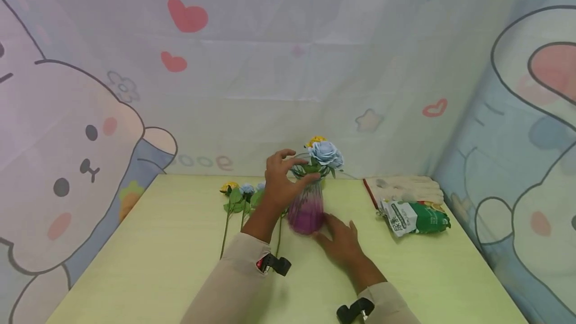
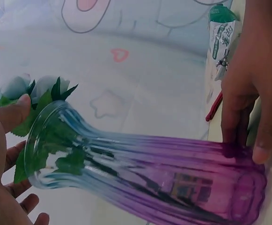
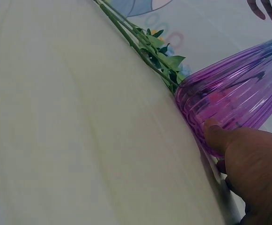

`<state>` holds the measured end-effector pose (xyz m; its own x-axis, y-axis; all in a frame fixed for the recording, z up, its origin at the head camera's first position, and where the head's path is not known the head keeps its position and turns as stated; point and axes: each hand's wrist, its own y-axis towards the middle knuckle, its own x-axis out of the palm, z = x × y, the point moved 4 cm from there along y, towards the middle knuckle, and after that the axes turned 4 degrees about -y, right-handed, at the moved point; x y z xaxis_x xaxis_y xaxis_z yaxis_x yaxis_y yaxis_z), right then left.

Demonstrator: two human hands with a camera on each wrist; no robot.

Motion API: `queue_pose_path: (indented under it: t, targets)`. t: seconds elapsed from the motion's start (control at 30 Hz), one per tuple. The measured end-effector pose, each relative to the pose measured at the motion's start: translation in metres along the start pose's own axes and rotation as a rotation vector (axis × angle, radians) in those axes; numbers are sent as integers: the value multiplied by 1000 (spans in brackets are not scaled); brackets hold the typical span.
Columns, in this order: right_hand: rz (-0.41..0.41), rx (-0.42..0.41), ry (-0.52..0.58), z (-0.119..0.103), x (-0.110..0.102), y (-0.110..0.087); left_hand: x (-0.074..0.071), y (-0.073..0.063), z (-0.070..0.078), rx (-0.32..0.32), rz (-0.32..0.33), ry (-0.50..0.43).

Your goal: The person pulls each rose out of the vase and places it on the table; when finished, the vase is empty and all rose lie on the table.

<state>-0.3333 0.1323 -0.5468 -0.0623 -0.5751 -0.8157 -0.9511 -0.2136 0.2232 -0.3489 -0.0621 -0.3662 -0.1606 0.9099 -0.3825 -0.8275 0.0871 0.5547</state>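
Note:
A ribbed glass vase [image 1: 307,209], clear blue at the top and purple at the base, stands upright on the table. It holds artificial flowers: light blue roses [image 1: 326,154] and a yellow bloom [image 1: 316,141], with dark stems visible through the glass. My left hand [image 1: 283,176] is spread around the vase mouth, thumb in front by the leaves [image 2: 42,112]; firm contact with the rim cannot be told. Low on the right, my right hand [image 1: 342,244] grips the vase's base, its thumb [image 3: 215,133] against the purple glass and its other fingers partly hidden.
Left of the vase lie several loose flowers, including a yellow one [image 1: 229,187] and a blue one [image 1: 247,189], stems toward me. At the right are a green and white packet [image 1: 416,217], a pale slab-like item [image 1: 414,189] and a thin red stick [image 1: 371,194]. A printed curtain [image 1: 270,74] hangs behind.

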Motion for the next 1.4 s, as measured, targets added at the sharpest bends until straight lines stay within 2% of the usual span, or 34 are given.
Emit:
queue_pose_path:
  t: [0.17, 0.4, 0.73, 1.0, 1.1, 1.23, 1.33, 1.4]
  targets:
    - [-16, 9, -8, 3, 1, 1, 11, -1, 7, -56, 44, -7]
    - [-13, 7, -4, 4, 3, 2, 19, -3, 14, -128, 144, -35]
    - [8, -3, -2, 1, 2, 0, 14, 2, 18, -73, 191, -37]
    - [-21, 10, 9, 2, 2, 1, -2, 7, 18, 75, 263, -64]
    - [-15, 6, 17, 2, 2, 1, -9, 9, 14, 58, 285, -61]
    - [-4, 10, 1, 4, 3, 2, -15, 10, 10, -11, 263, -25]
    - [-2, 12, -9, 4, 4, 3, -16, 11, 9, -16, 225, 2]
    - [1, 11, -7, 3, 3, 3, -16, 12, 10, 8, 199, 22]
